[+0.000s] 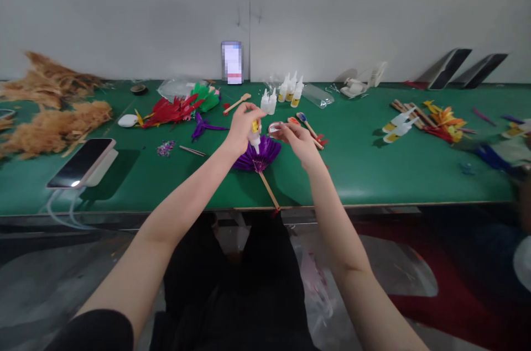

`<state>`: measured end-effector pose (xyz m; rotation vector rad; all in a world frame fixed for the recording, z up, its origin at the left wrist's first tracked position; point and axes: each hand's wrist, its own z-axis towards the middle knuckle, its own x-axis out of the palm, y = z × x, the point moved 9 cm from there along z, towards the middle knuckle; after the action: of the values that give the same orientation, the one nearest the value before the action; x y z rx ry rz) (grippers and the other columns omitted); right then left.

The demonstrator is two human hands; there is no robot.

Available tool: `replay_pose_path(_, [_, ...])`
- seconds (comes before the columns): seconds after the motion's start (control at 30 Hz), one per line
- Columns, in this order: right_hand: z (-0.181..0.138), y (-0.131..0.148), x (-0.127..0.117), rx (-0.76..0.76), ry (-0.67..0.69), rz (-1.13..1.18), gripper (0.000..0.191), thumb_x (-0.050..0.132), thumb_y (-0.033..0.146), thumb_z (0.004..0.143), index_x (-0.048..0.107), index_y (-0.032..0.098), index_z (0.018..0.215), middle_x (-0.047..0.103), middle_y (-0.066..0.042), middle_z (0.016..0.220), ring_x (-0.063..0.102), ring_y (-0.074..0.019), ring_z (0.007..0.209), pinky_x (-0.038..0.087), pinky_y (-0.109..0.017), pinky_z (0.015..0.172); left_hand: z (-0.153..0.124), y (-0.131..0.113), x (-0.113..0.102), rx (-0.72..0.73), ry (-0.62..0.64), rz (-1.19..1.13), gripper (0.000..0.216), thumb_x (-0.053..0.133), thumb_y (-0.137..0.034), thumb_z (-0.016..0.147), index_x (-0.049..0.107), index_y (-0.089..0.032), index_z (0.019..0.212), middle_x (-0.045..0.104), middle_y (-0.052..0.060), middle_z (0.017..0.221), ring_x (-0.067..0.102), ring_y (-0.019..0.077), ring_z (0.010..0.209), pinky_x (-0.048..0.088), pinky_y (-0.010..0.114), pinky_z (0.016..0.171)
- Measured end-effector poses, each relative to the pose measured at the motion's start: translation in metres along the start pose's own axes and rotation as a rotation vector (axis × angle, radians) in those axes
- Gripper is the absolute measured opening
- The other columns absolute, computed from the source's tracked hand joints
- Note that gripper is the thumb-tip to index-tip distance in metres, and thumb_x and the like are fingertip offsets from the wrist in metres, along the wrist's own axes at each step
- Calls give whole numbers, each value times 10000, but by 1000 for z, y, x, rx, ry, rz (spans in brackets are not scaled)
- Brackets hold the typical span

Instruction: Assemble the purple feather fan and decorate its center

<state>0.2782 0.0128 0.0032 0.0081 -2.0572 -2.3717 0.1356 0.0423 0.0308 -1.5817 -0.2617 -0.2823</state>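
My left hand [244, 125] is closed around a small white glue bottle [254, 138] with a yellow label, its nozzle pointing down. Below the nozzle lies a purple feather fan [269, 153] with a wooden handle [269, 190] that reaches the table's front edge. My right hand [296, 141] is closed just right of the fan, thumb and fingers pinched. A small whitish piece [274, 127] shows at its fingertips; whether it is held, and what it is, I cannot make out. Behind this hand lie wooden sticks with a blue end [302, 117] and an orange-red end [293, 121].
More glue bottles [291, 89] stand at the back, with others [399, 131] to the right. Red feathers [174, 111], tweezers [192, 151] and a charging phone [83, 163] lie left on the green table [199, 185]. Another phone [232, 62] leans against the wall. Someone's arm is blurred far right.
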Motion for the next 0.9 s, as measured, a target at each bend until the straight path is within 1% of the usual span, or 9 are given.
replay_pose_path(0.1, [2,-6,-1,-37,-27,9,283,572,459,819,668,197,864,730,-58,908,697,-193,885,544,-368,880,-3,9,2,26,3,50,221,625,-83,654,467,-206,746,439,-79,505,437,83,432,328,223,478])
replay_pose_path(0.23, [-2,-5,-2,-111,-28,19,155,579,326,812,648,197,864,713,-65,957,694,-188,874,548,-371,874,-4,15,3,40,27,45,194,624,-85,631,514,-199,742,431,-78,479,433,84,420,335,225,473])
replay_pose_path(0.33, [-8,5,-1,-172,5,-70,156,584,215,792,632,199,939,712,-57,922,690,-192,882,541,-379,877,3,14,-10,-15,-54,-190,95,577,-119,652,519,-186,688,407,-62,472,413,83,420,349,224,455])
replay_pose_path(0.47, [-15,22,-1,-239,56,-213,274,533,137,807,608,206,1061,705,-42,880,677,-185,921,523,-382,907,7,17,-23,-201,-137,-447,73,535,-125,649,491,-181,633,406,-45,493,411,79,431,415,229,487])
replay_pose_path(0.53, [-18,29,2,-264,104,-251,333,541,156,820,584,215,1145,697,-52,945,663,-189,965,513,-387,929,5,15,-27,-245,-157,-515,78,512,-121,658,479,-186,630,411,-45,499,426,78,441,465,242,548])
replay_pose_path(0.63, [-21,31,12,-283,207,-296,506,648,231,784,515,259,1272,641,-63,1158,598,-207,1112,468,-399,1001,-2,9,-28,-219,-167,-619,72,468,-141,698,485,-190,648,457,-32,540,477,78,484,506,266,648])
replay_pose_path(0.7, [-22,27,20,-289,244,-301,623,726,300,731,485,288,1306,563,-58,1301,518,-219,1227,413,-411,1062,-5,9,-27,-207,-170,-615,78,452,-196,727,507,-193,672,517,-4,597,519,97,526,498,276,622])
replay_pose_path(0.8, [-17,22,26,-309,180,-242,626,742,392,710,510,295,1284,473,-50,1403,411,-219,1329,357,-414,1102,-7,15,-21,-235,-111,-522,169,441,-328,757,531,-196,701,555,25,639,501,113,494,432,273,499])
replay_pose_path(0.9, [-11,28,29,-360,64,-193,560,734,409,713,563,289,1232,445,-50,1424,384,-214,1348,329,-404,1115,-5,22,-16,-232,-47,-407,234,427,-408,770,515,-201,703,528,20,594,449,106,438,387,265,447])
